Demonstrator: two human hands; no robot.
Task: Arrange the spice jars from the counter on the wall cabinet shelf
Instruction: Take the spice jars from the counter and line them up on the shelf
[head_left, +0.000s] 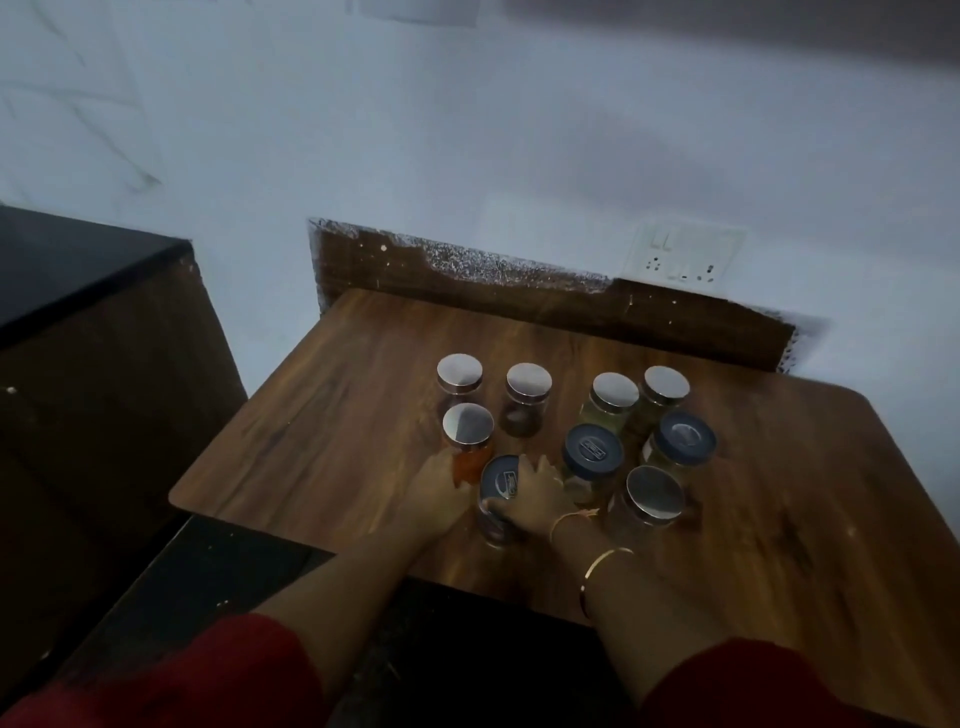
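Note:
Several glass spice jars stand in a cluster on the wooden counter (322, 415). Some have silver lids, others blue lids. My left hand (436, 493) wraps the lower part of the silver-lidded jar with orange spice (467, 436) at the cluster's front left. My right hand (540, 496) grips the nearest blue-lidded jar (497, 488) from its right side; that jar sits between my two hands. Both jars rest on the counter. The wall cabinet shelf is not in view.
Other jars close by: a blue-lidded one (592, 449) and a silver-lidded one (653, 494) right of my right hand. A wall socket (683, 252) sits behind the counter. A dark cabinet (78, 322) stands to the left. A black surface lies below the counter's front edge.

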